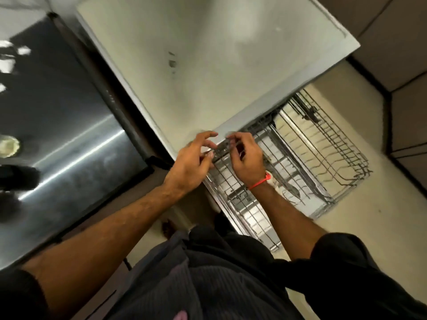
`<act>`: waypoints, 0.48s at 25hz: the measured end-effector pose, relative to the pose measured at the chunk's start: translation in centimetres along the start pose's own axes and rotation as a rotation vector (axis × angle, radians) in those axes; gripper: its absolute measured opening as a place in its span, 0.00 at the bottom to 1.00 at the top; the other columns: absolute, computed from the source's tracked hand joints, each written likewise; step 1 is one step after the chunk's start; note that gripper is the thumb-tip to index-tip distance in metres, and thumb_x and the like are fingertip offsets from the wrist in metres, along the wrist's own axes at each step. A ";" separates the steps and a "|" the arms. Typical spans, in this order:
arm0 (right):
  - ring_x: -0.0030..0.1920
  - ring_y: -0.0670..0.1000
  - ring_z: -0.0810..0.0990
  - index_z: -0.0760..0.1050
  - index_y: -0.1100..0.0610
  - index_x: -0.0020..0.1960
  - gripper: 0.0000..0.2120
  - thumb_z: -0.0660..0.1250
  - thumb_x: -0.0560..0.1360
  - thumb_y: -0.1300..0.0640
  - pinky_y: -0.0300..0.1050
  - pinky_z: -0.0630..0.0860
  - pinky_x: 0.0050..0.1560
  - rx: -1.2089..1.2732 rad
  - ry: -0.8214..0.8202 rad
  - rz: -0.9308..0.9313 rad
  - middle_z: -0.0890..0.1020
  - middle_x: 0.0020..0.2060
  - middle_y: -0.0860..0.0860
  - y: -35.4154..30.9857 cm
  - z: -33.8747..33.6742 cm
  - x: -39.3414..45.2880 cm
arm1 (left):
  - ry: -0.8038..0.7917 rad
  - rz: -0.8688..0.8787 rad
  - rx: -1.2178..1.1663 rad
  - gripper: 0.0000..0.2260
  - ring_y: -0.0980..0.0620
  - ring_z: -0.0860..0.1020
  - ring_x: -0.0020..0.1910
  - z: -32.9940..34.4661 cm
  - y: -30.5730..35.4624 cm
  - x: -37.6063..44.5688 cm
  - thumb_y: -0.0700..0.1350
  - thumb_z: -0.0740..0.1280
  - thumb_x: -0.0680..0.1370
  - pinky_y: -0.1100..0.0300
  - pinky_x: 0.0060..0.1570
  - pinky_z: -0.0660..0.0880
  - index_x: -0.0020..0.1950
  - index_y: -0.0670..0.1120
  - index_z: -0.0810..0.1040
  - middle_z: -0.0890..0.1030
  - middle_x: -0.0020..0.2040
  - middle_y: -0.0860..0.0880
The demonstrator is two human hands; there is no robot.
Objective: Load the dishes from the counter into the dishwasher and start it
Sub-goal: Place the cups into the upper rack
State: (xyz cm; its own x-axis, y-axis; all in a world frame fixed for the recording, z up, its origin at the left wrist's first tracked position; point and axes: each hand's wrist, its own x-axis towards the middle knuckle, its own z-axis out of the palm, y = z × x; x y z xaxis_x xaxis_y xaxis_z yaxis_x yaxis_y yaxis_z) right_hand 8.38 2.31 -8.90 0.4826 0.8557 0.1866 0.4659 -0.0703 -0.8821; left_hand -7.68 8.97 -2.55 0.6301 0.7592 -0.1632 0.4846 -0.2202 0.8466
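Observation:
A dishwasher stands open under the white counter (208,65), with two wire racks pulled out. The nearer rack (240,204) lies under my hands and the farther rack (335,146) sticks out to the right; I see no dishes in either. My left hand (191,160) and my right hand (248,158) meet at the counter's edge over the nearer rack. Between them is a small grey slotted piece (223,146), blurred; I cannot tell whether it is loose or part of the rack. Left thumb and fingertips pinch its left end, and the right fingers curl round its right end.
A stainless steel sink (69,139) fills the left side, with a drain (9,145) and a dark object (18,176) in it. Beige floor (358,227) lies past the racks. Brown cabinet fronts (404,65) close off the right.

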 end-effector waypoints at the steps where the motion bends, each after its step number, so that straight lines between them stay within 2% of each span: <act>1: 0.45 0.45 0.78 0.77 0.61 0.57 0.10 0.64 0.77 0.68 0.42 0.77 0.47 0.041 -0.032 -0.049 0.79 0.50 0.52 -2.4 1.3 0.5 | 0.053 0.003 0.010 0.22 0.56 0.83 0.41 -1.8 -0.4 -0.9 0.35 0.67 0.80 0.68 0.38 0.78 0.72 0.52 0.70 0.79 0.57 0.53; 3: 0.41 0.45 0.77 0.77 0.59 0.56 0.12 0.64 0.75 0.69 0.41 0.76 0.42 0.117 -0.118 -0.094 0.79 0.49 0.51 -7.1 4.5 1.0 | 0.186 0.006 0.031 0.23 0.57 0.82 0.43 -5.7 -1.8 -3.1 0.35 0.69 0.78 0.69 0.45 0.78 0.71 0.52 0.71 0.80 0.57 0.54; 5: 0.40 0.49 0.79 0.77 0.55 0.56 0.13 0.64 0.75 0.68 0.48 0.79 0.41 0.233 -0.231 -0.039 0.80 0.49 0.50 -11.0 8.1 1.0 | 0.334 0.006 0.048 0.24 0.55 0.81 0.44 -9.3 -3.6 -5.6 0.34 0.71 0.76 0.66 0.50 0.78 0.70 0.49 0.73 0.80 0.57 0.54; 8: 0.45 0.57 0.81 0.75 0.49 0.58 0.15 0.64 0.74 0.64 0.57 0.81 0.49 0.416 -0.414 0.075 0.81 0.52 0.51 -15.8 14.3 0.2 | 0.574 -0.013 0.117 0.23 0.54 0.78 0.51 -14.9 -6.8 -9.9 0.35 0.72 0.75 0.57 0.55 0.77 0.69 0.48 0.74 0.79 0.59 0.55; 10: 0.52 0.56 0.82 0.75 0.47 0.59 0.17 0.65 0.74 0.62 0.57 0.79 0.58 0.482 -0.525 0.115 0.80 0.56 0.52 -18.2 17.9 -0.3 | 0.720 -0.055 0.184 0.23 0.53 0.75 0.54 -18.2 -8.9 -12.7 0.36 0.73 0.75 0.54 0.58 0.74 0.68 0.48 0.75 0.78 0.59 0.56; 12: 0.57 0.53 0.82 0.74 0.48 0.61 0.17 0.67 0.74 0.63 0.55 0.76 0.64 0.503 -0.608 0.114 0.80 0.59 0.53 -20.4 21.0 -0.7 | 0.814 -0.125 0.230 0.23 0.53 0.73 0.56 -21.0 -11.0 -15.0 0.38 0.73 0.74 0.51 0.60 0.71 0.68 0.50 0.75 0.76 0.58 0.55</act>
State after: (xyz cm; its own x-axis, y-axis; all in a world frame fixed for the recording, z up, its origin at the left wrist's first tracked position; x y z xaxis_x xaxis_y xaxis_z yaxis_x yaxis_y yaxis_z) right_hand -17.09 13.88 -0.11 -0.0493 0.9971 -0.0572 -0.0223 -0.0584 -0.9980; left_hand -35.19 12.85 1.23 -0.0256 0.9704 0.2402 0.6878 -0.1573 0.7086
